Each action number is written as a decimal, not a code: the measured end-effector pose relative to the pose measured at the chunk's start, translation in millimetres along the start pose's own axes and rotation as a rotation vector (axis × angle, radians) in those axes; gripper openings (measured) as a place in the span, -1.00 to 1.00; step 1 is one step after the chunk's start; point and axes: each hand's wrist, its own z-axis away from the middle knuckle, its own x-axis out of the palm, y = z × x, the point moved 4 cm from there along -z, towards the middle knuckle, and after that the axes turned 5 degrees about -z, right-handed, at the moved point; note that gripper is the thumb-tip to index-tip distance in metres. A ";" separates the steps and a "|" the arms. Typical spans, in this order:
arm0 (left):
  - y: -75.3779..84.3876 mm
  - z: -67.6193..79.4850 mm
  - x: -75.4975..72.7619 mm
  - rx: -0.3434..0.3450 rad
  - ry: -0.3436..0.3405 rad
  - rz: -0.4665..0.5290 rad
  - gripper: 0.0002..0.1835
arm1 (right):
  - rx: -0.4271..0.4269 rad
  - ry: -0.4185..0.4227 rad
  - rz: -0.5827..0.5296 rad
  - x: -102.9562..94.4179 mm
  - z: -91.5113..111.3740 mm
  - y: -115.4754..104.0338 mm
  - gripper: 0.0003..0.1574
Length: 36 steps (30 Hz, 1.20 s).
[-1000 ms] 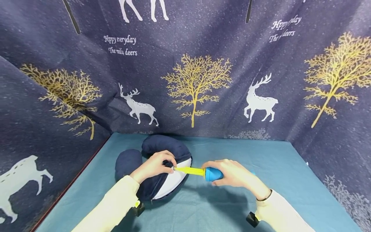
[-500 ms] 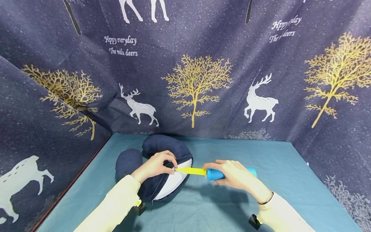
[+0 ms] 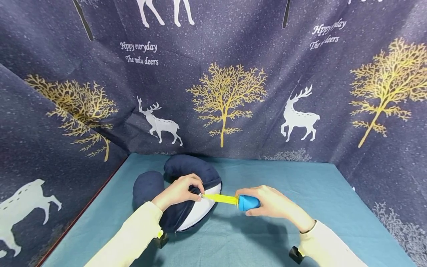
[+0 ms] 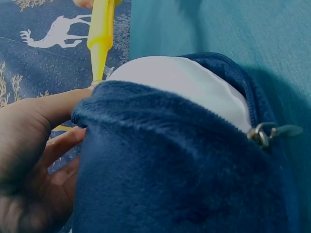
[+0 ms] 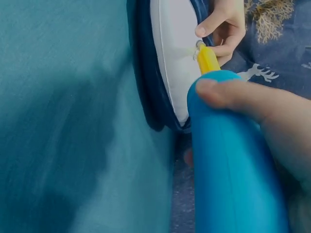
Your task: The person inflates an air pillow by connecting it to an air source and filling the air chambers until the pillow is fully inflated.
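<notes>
A navy plush U-shaped neck pillow lies at the left of the table, its zip undone over a white inner bladder. The left hand pinches the bladder's small clear valve at the cover's edge. Into that valve points the yellow nozzle of a blue hand pump. The right hand grips the pump's blue body, thumb along its upper end in the right wrist view. Most of the pump's rear is hidden by this hand in the head view. A metal zip pull shows beside the opening.
A teal cloth covers the table. Dark fabric printed with deer and trees hangs close behind and at both sides. Small black devices sit under the wrists.
The pump's light-blue rear end, visible behind the right hand half a second ago, has slid back out of sight. The right hand has shifted slightly; the left hand and pillow stay put.
</notes>
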 end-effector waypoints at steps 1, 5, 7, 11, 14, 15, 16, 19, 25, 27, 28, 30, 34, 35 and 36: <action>0.4 0.2 0.2 -0.004 0.002 -0.004 -0.82 | 0.008 -0.029 -0.063 1.1 0.2 2.1 -0.33; 1.3 -0.2 1.6 -0.029 0.014 -0.029 -0.80 | 0.017 -0.118 -0.250 6.1 0.3 9.9 -0.39; 1.3 -0.6 2.4 -0.045 0.017 -0.036 -0.79 | 0.012 -0.153 -0.300 8.9 -0.2 13.4 -0.42; 1.2 -0.8 4.0 -0.053 0.023 -0.038 -0.78 | 0.029 -0.227 -0.387 13.8 0.1 18.7 -0.45; 0.7 -0.4 4.1 -0.047 0.026 -0.033 -0.78 | 0.088 -0.298 -0.557 17.4 4.9 22.0 -0.46; 0.3 -0.3 4.0 -0.046 0.025 -0.028 -0.78 | 0.110 -0.317 -0.614 17.8 7.5 22.8 -0.46; 0.2 -0.2 3.6 -0.044 0.023 -0.024 -0.78 | 0.123 -0.332 -0.650 18.3 10.2 23.6 -0.46; -0.8 -0.5 1.1 -0.042 0.024 -0.018 -0.78 | 0.124 -0.336 -0.661 17.3 16.9 25.3 -0.48; -1.7 -1.5 -1.2 -0.026 0.026 -0.004 -0.79 | 0.100 -0.255 -0.508 13.1 21.2 28.2 -0.50; -2.3 -1.3 0.2 -0.018 0.027 -0.001 -0.80 | 0.114 -0.246 -0.508 12.4 22.7 29.8 -0.49; -2.3 -0.9 1.0 -0.022 0.026 0.007 -0.80 | 0.119 -0.245 -0.511 12.2 23.3 30.6 -0.49; -2.8 -0.1 2.1 -0.019 0.030 0.005 -0.80 | 0.107 -0.238 -0.509 11.3 24.6 33.3 -0.48; -2.6 1.1 0.8 -0.031 0.032 0.017 -0.80 | 0.083 -0.222 -0.500 4.7 26.2 38.4 -0.48; -3.2 1.4 0.4 -0.037 0.031 0.019 -0.80 | 0.077 -0.218 -0.498 2.7 26.7 40.0 -0.48; -3.5 1.7 0.1 -0.045 0.028 0.026 -0.80 | 0.079 -0.216 -0.496 0.7 27.2 41.8 -0.47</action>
